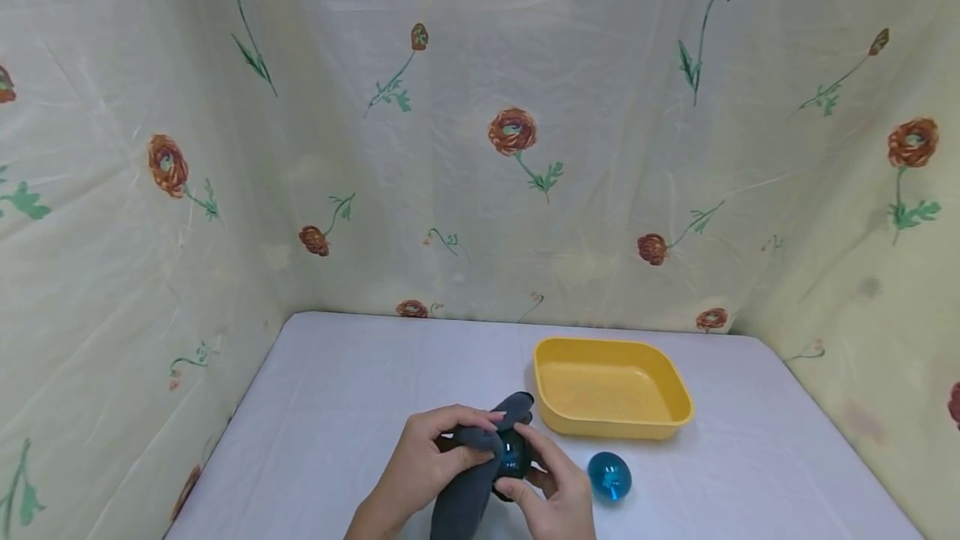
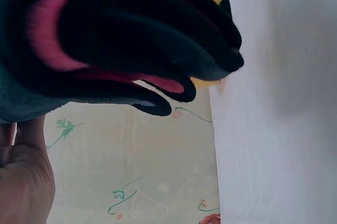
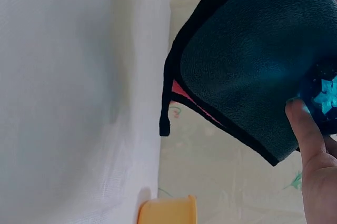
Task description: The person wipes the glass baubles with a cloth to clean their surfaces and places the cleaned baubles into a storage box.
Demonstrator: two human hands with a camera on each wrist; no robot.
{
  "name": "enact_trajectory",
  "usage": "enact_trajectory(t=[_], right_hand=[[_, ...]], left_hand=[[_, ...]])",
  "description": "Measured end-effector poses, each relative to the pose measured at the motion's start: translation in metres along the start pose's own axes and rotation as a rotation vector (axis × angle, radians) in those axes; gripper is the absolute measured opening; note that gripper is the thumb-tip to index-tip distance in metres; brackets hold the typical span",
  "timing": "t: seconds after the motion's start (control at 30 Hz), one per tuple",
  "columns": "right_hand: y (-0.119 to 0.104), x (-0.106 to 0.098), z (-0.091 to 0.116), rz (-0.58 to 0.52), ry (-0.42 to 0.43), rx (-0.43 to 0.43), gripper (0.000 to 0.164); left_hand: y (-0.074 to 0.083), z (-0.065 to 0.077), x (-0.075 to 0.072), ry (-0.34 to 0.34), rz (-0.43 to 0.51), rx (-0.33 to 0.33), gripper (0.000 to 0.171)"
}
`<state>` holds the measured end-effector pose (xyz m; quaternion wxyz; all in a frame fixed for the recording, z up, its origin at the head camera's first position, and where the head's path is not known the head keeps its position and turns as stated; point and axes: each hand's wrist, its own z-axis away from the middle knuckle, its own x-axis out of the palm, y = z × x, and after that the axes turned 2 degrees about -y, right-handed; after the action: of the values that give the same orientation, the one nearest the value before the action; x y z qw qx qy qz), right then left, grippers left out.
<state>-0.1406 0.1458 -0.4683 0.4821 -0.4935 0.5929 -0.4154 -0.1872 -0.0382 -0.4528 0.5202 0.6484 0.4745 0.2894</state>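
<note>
My left hand [image 1: 431, 452] pinches a dark grey cloth [image 1: 468, 494] between thumb and fingers. Black edging and a pink underside show on the cloth [image 2: 142, 29] in the left wrist view. A clear blue ball [image 1: 513, 454] sits against the cloth, gripped by the thumb and fingers of my right hand [image 1: 555, 490]. In the right wrist view a fingertip rests at the edge of this ball [image 3: 327, 98], and the cloth [image 3: 242, 66] spreads out beside it. Part of the ball is hidden by cloth and fingers.
A second clear blue ball [image 1: 610, 476] lies on the white table [image 1: 360, 382], just right of my right hand. Behind it stands a shallow yellow tray [image 1: 611, 427]. Flower-printed curtains [image 1: 480, 273] enclose the table at the back and both sides.
</note>
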Motion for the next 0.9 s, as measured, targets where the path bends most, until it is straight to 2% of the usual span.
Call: enact_trajectory(t=[0.33, 0.5, 0.9], right_hand=[[0.0023, -0.0028, -0.0035, -0.018, -0.018, 0.019, 0.055], [0.0023, -0.0030, -0.0043, -0.019, -0.021, 0.047, 0.054], [0.0054, -0.0049, -0.0080, -0.012, -0.034, 0.144, 0.054]], left_hand=[[0.0007, 0.0027, 0.0016, 0.014, -0.062, 0.090, 0.022], [-0.0007, 0.0038, 0.0040, 0.026, -0.111, 0.186, 0.020], [-0.0033, 0.0033, 0.0065, 0.014, -0.202, 0.310, 0.018]])
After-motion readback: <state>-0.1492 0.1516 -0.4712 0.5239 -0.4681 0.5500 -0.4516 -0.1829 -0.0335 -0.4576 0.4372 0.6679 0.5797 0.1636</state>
